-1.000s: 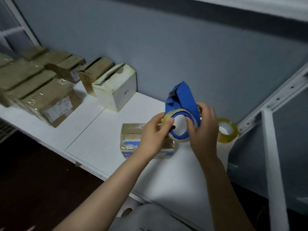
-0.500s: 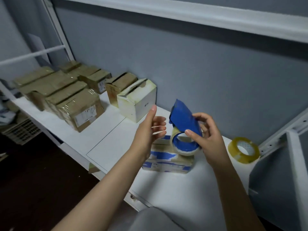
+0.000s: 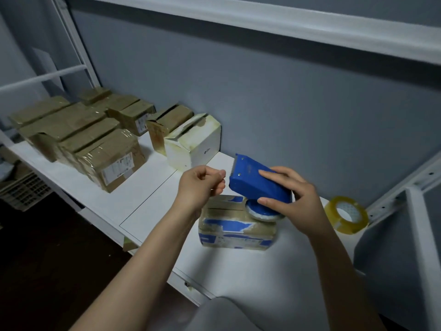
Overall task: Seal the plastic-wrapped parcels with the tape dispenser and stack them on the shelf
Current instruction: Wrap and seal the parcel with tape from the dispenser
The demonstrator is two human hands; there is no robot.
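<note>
Just below both hands, a tan plastic-wrapped parcel with blue patches point(image 3: 236, 228) is lying on the white shelf board point(image 3: 148, 201). The right hand point(image 3: 293, 199) is gripping a blue plastic tape dispenser point(image 3: 257, 185) over the parcel's top. The dispenser's toothed end is pointing at the left hand point(image 3: 200, 185), which is curling its fingers, thumb meeting forefinger. Whether tape is pinched there cannot be told. Right of the right hand, a yellowish clear tape roll point(image 3: 346, 215) is lying. Beyond the left hand, a stained white carton point(image 3: 193, 144) and brown wrapped parcels point(image 3: 109, 158) are standing.

Grey-blue wall point(image 3: 286, 103); dark floor point(image 3: 47, 271); white metal upright point(image 3: 76, 44) at left; dim light.
</note>
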